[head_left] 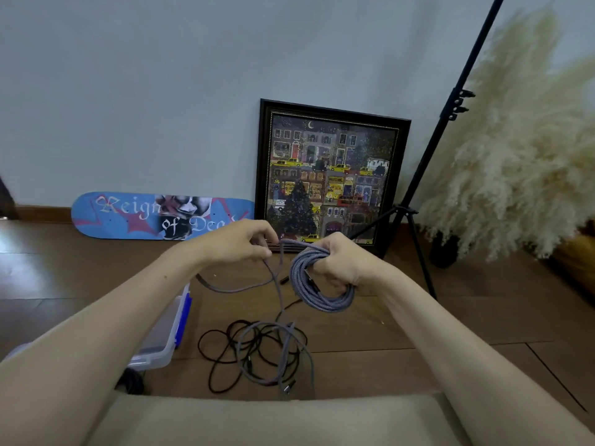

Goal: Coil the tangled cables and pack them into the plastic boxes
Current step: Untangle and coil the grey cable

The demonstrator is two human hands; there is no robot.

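Your right hand (341,262) is closed around a coil of grey braided cable (317,281), with the loops hanging below your fingers in a rough ring above the floor. One strand of that same grey cable runs across from the top of the coil to your left hand (244,241), which pinches it between thumb and fingertips. From there the strand drops down to the floor (418,323).

Directly below your hands, on the wooden floor, lies a loose tangle of cables (257,355): thin dark ones in wide loops mixed with more of the grey braid, with a few plugs showing at the near edge. A clear plastic box (164,336) with a blue latch sits just to the left of the tangle, partly hidden under your left forearm. You cannot tell what is inside it.

Farther back, a framed picture (328,178) of a night street scene leans against the pale wall. A blue skateboard deck (161,217) lies on its edge to the left of it. A black tripod stand (415,201) rises on the right, beside a large bunch of cream pampas grass (521,149). A beige cushion (273,420) fills the bottom edge, nearest to you.
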